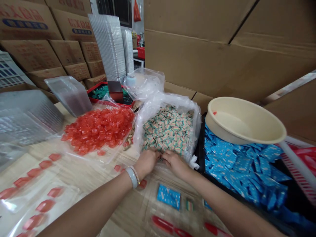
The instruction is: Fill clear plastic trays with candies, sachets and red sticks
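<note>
A clear plastic bag (pixel 145 121), its mouth folded wide, holds a heap of small striped squares (pixel 170 126) in green, cream and orange. My left hand (pixel 148 162) and my right hand (pixel 175 163) meet at the near edge of this heap. The fingers of both are curled in, their tips close together among the squares; what they pinch is too small to make out. A pale band circles my left wrist. Below my hands, clear plastic pieces carry a blue packet (pixel 169 197), one striped square (pixel 189 205) and red items (pixel 163 224).
Left of the bag lies a pile of red wrapped pieces (pixel 98 130), with rows of similar ones on the table. Blue packets (pixel 237 168) fill a black tray at right, under a cream basin (pixel 247 121). Clear tray stacks (pixel 108 46) and cardboard boxes (pixel 222 52) stand behind.
</note>
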Motion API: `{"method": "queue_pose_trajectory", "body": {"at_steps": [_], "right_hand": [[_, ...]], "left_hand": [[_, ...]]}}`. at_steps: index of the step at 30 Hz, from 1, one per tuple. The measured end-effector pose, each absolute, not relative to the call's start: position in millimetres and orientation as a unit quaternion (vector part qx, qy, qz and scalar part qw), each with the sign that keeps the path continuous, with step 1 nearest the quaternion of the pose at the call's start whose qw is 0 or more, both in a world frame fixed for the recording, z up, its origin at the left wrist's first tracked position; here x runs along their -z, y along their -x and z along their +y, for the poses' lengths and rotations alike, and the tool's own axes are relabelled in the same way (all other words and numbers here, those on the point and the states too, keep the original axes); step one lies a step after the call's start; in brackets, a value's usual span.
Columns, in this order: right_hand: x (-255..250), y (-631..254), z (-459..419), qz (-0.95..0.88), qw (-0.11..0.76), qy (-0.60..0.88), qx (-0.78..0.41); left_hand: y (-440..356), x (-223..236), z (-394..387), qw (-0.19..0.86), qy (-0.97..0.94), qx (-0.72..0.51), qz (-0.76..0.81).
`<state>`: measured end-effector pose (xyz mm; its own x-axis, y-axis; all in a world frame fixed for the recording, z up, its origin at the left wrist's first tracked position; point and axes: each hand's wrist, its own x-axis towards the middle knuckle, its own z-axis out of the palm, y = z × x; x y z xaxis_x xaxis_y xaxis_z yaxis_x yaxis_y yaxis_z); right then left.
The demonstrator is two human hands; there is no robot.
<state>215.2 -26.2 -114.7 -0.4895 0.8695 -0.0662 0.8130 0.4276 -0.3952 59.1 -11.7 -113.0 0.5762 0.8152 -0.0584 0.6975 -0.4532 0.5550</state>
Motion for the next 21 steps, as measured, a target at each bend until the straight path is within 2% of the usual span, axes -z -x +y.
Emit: {"method": "queue_pose_trajectory", "body": {"at_steps": [7, 17, 21], "right_hand": [[121, -215, -32, -0.818, 0.105, 0.53, -0.197], [98, -228, -16, -0.834, 0.096, 0.52, -0.154], [86, -231, 10, -0.867, 0.058, 0.472, -0.145]], "left_hand": [[-52, 111, -19, 0.202, -0.87, -0.142, 0.427], [-49, 106, -10, 0.288, -0.851, -0.099, 0.427], [-45, 104, -8, 0.31, -0.85, -0.091, 0.416]]}}
